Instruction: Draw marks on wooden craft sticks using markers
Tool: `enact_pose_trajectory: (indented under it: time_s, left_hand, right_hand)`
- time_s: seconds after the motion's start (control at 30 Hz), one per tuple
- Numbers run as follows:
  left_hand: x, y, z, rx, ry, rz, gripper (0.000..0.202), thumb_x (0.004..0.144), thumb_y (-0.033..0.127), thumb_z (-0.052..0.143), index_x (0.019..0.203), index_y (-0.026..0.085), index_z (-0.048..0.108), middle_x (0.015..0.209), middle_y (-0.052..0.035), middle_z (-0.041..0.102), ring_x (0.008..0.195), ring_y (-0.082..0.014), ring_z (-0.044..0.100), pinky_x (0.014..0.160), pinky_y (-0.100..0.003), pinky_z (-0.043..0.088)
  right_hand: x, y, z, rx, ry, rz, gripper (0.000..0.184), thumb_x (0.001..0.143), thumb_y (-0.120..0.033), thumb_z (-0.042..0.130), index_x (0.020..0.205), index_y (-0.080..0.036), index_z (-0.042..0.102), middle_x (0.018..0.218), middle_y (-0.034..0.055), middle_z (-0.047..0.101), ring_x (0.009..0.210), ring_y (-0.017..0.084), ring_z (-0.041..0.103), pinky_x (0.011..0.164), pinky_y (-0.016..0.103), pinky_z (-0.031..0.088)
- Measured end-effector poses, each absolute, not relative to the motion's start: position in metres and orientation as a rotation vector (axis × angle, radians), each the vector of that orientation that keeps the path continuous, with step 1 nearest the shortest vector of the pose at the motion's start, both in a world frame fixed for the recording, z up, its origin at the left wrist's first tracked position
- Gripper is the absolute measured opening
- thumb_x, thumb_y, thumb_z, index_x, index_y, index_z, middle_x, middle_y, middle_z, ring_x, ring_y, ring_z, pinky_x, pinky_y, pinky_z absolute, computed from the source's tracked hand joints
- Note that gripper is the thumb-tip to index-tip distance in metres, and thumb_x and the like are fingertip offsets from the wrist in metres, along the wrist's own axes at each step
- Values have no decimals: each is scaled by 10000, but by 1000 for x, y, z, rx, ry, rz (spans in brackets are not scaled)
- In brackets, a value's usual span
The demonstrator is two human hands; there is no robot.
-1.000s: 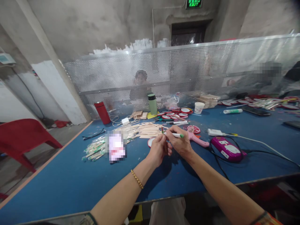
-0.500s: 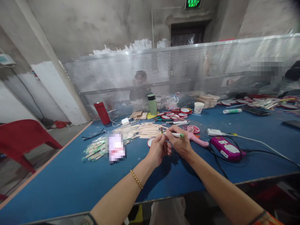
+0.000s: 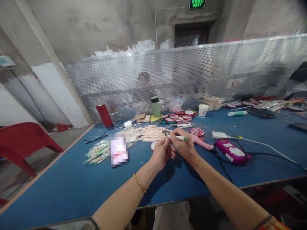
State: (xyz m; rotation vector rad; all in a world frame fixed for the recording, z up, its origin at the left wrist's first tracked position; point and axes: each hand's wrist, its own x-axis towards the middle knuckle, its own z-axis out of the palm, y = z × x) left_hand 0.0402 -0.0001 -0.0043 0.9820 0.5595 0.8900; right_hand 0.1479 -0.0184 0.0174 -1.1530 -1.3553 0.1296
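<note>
Barely moved: two hands (image 3: 161, 151) (image 3: 184, 144) hold one pen (image 3: 179, 138), one brownish piece (image 3: 165, 132).

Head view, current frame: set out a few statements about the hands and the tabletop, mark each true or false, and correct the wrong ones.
1. The right hand holds a white pen with a green end. True.
2. The left hand lies flat on the table. False: the left hand has curled fingers and pinches a thin brownish piece.
3. A bead bracelet circles the right wrist. False: the gold bead bracelet is on the left wrist.
4. In the picture, the red bottle stands left of the green bottle. True.
5. The paper cup is lying on its side. False: the paper cup stands upright.
</note>
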Motion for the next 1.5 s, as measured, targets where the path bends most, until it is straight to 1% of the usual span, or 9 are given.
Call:
enact_pose_trajectory:
  time_s: [0.2,0.5,0.67,0.8,0.93,1.13,1.3,1.5]
  left_hand:
    - [41,-1,-3,984,563,880,408,763,533,706,801,184,498,510,29,559,369,-104,498,402,-209,379]
    - [39,-2,-1,986,579,896,407,755,532,708,805,186,502,524,17,579,383,-109,510,416,-216,388]
    - [41,0,-4,958,576,923,434,724,540,736,800,188,493,507,36,561,363,-109,500,392,-213,369]
    - [42,1,-5,968,584,931,462,698,556,751,795,192,484,500,40,560,364,-110,498,391,-214,371]
    - [42,0,-4,985,599,927,459,708,561,741,814,192,490,501,43,555,365,-108,497,388,-209,361]
    - [42,-2,-2,995,585,925,478,691,569,754,828,190,497,500,44,550,362,-99,484,386,-203,363]
    - [42,-2,-1,1009,590,908,458,717,567,733,845,189,508,497,44,548,364,-100,486,393,-206,371]
    - [42,-2,-1,1010,594,907,444,726,558,727,842,189,509,498,44,543,364,-104,493,390,-205,361]
  right_hand:
    - [148,-19,17,-1152,-1364,112,231,804,-284,518,581,-225,497,493,-35,538,431,114,488,440,225,385]
    - [150,-20,18,-1130,-1353,165,216,815,-296,535,614,-218,542,525,-26,577,445,118,524,449,227,406]
    - [149,-20,16,-1140,-1393,242,207,831,-312,535,645,-221,526,525,-42,559,399,108,505,429,232,404]
    - [149,-19,14,-1145,-1404,258,216,854,-332,527,666,-226,526,518,-38,554,427,123,529,442,238,414]
    - [150,-19,15,-1162,-1419,156,212,830,-309,537,637,-224,530,536,-28,574,459,124,536,454,237,411]
    - [149,-18,13,-1152,-1421,206,210,850,-330,530,665,-231,545,502,-25,560,492,149,566,452,245,416]
    - [149,-17,13,-1160,-1424,160,214,835,-329,534,645,-231,541,529,-20,571,509,149,569,466,245,420]
    - [149,-17,13,-1163,-1433,190,208,846,-327,528,661,-231,531,503,-29,546,496,151,565,465,246,411]
